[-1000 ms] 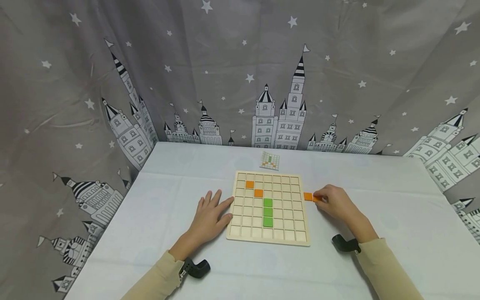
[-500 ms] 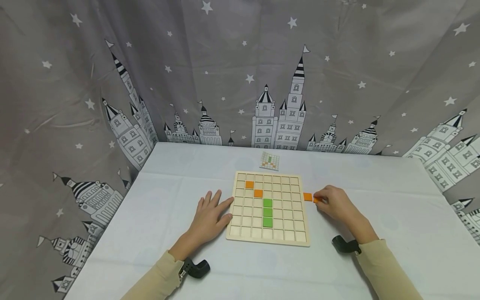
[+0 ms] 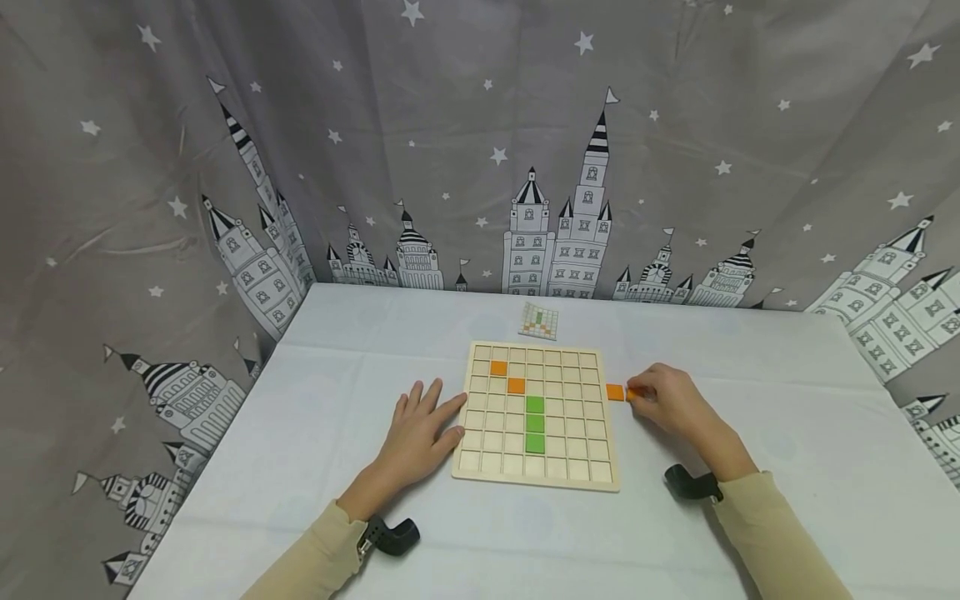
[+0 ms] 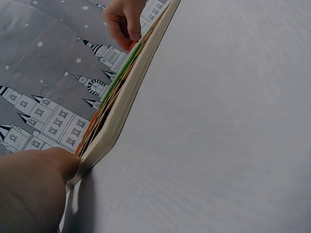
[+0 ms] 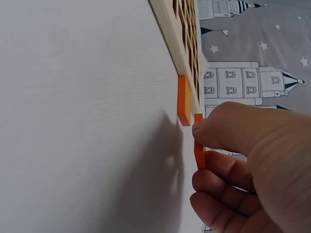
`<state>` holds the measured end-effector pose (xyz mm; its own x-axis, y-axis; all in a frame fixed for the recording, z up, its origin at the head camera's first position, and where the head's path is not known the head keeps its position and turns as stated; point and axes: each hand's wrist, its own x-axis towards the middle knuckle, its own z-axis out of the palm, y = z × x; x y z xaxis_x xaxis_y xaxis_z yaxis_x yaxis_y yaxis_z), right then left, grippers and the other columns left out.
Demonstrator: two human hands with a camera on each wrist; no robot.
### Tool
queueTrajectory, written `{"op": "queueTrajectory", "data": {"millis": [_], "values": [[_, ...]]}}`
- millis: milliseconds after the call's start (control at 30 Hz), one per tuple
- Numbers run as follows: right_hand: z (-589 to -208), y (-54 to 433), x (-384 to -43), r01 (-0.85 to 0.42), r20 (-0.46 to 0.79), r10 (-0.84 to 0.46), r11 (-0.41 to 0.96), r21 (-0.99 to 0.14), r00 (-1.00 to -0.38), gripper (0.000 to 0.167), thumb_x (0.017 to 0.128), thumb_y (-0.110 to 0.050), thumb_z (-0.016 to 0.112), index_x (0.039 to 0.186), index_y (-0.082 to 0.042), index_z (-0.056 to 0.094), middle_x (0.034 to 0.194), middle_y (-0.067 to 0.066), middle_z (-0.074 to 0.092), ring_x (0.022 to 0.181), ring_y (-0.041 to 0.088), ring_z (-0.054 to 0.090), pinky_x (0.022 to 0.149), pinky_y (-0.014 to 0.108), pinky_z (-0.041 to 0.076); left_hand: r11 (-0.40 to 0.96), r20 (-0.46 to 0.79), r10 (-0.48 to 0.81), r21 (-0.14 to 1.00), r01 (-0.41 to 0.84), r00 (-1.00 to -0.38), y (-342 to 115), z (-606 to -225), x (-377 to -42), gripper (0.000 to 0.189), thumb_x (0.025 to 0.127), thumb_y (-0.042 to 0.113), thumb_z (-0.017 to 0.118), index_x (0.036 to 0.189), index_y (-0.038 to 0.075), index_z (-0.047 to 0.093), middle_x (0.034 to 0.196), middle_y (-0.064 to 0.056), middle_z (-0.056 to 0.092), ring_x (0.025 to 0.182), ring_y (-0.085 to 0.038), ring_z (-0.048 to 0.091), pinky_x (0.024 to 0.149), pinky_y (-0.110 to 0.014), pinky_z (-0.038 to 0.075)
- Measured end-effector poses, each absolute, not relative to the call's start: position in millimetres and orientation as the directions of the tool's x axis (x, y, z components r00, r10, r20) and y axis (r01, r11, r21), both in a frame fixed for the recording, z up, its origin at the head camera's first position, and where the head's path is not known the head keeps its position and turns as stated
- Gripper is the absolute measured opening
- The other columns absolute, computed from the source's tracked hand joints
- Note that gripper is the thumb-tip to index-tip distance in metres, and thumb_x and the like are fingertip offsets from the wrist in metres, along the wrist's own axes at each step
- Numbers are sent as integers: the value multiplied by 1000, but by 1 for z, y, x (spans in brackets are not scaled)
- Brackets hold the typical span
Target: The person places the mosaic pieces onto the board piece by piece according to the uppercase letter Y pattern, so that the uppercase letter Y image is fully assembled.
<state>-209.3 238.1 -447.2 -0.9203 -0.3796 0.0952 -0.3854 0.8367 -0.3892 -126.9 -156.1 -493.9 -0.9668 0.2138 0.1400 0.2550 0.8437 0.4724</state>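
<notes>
A wooden grid board (image 3: 573,481) lies flat on the table, with orange tiles (image 3: 498,367) and green tiles (image 3: 535,423) set in its cells. My left hand (image 3: 418,433) rests at the board's left edge, fingers spread and fairly straight, its fingertips touching the rim. To the right of the board, my right hand (image 3: 675,406) pinches an orange square tile (image 5: 198,145) between thumb and fingers. That tile is held just off the cloth in the right wrist view. Another orange tile (image 3: 615,392) lies flat against the board's right rim, beside the pinched one.
A small pattern card (image 3: 539,322) showing a grid with green and orange squares lies behind the board. White cloth (image 3: 360,358) covers the table. A grey curtain (image 3: 450,100) printed with castles and stars hangs along the table's back edge.
My right hand has risen slightly, and the orange tile it pinches has come up with it. The left hand and the board stay in place.
</notes>
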Motion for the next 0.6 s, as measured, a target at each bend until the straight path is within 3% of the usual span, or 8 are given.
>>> {"op": "queueTrajectory", "data": {"millis": [267, 600], "values": [[-444, 229, -215, -432, 120, -419, 817, -382, -900, 20, 85, -3, 75, 104, 3, 78, 95, 14, 72, 83, 24, 63, 77, 42, 55, 834, 142, 208, 492, 252, -968, -156, -491, -126, 49, 99, 31, 62, 144, 12, 59, 159, -31, 38, 151, -58, 23, 117, -75, 17], [-445, 207, -220, -472, 130, -461, 787, -398, -878, 20, 86, -4, 75, 104, 3, 78, 94, 14, 71, 83, 22, 64, 75, 38, 55, 836, 128, 209, 492, 245, -969, -156, -493, -126, 50, 99, 30, 62, 145, 12, 58, 160, -30, 37, 151, -57, 21, 118, -74, 16]]}}
